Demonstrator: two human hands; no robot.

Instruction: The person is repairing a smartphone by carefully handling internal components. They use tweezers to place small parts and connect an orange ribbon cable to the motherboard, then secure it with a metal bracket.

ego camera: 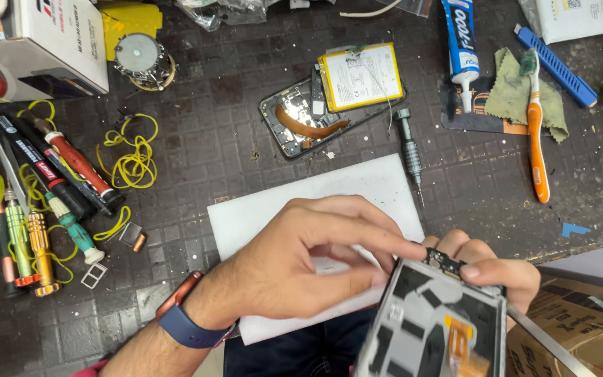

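My right hand point(498, 271) grips the top right edge of an opened phone frame point(427, 328), which is tilted up at the bottom of the view. The frame shows grey shielding, black patches and an orange flex cable. A small dark circuit board point(445, 262) sits at its top edge. My left hand point(301, 258), with a blue-strapped watch on the wrist, reaches across from the left. Its thumb and forefinger pinch the frame's top left corner beside that board. A thin metal strip point(549, 343) pokes out below my right hand.
A white sheet point(357, 188) lies under my hands. Behind it are a phone back housing point(300, 124) with a yellow-edged battery point(361, 77), a grey screwdriver point(410, 150), a glue tube point(460, 49), an orange toothbrush point(537, 146) and a green cloth point(507, 94). Several screwdrivers point(33, 209) and yellow rubber bands point(134, 157) lie left.
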